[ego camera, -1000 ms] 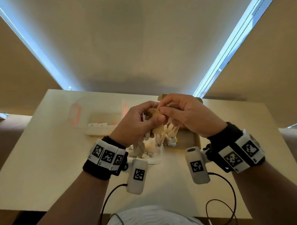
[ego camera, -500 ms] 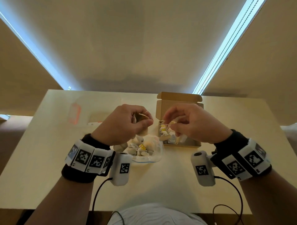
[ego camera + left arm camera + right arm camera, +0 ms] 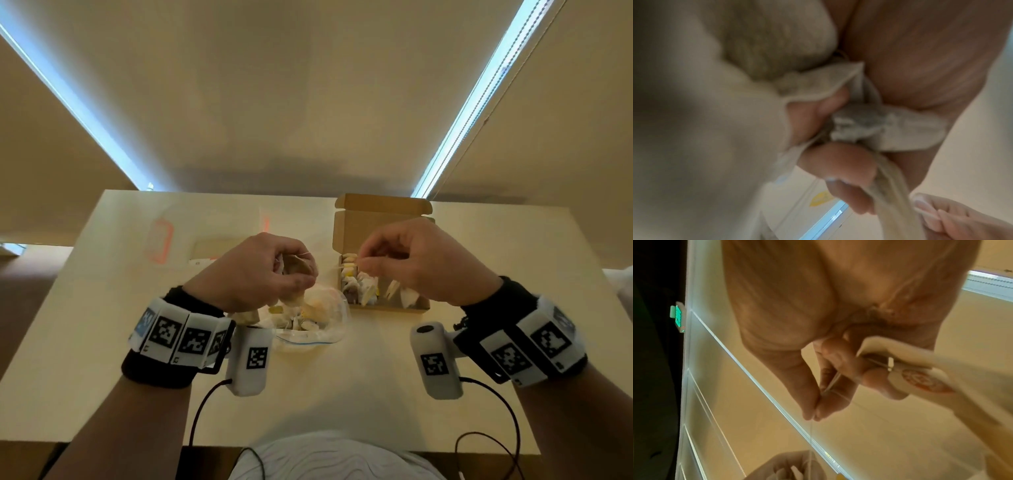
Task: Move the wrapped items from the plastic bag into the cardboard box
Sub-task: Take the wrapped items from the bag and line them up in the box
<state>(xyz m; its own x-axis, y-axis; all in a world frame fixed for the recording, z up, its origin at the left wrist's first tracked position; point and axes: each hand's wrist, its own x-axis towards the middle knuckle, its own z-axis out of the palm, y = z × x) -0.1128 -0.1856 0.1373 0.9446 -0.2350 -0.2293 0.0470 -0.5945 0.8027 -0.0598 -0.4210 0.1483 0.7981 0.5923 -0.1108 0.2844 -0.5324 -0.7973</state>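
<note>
A second ago both hands met over one pouch above the bag; since then they have drawn apart. The left hand (image 3: pixel 260 270) stays over the plastic bag (image 3: pixel 308 329), its fingers curled round a small bunch of wrapped pouches (image 3: pixel 295 274), and the left wrist view shows soft paper pouches packed between fingers and palm. The right hand (image 3: pixel 411 263) has moved off to its own side and now hangs over the cardboard box (image 3: pixel 380 219), thumb and forefinger pinched tight on a thin string (image 3: pixel 830 384). In the right wrist view a paper tag (image 3: pixel 920 379) lies against its other fingers; the pouch on that string is probably dangling below the hand, though no view shows it plainly.

My reading is that one pouch has been pulled free of the bunch and is about to go into the box. The box, just beyond and below the right hand, already holds a row of pouches (image 3: pixel 363 287) standing on edge, with room left on the side nearer that hand's wrist. The bag, below the left hand, has a good heap in it, so the task is well under way but far from done.

Strings tangling between the two hands look like the main nuisance.
</note>
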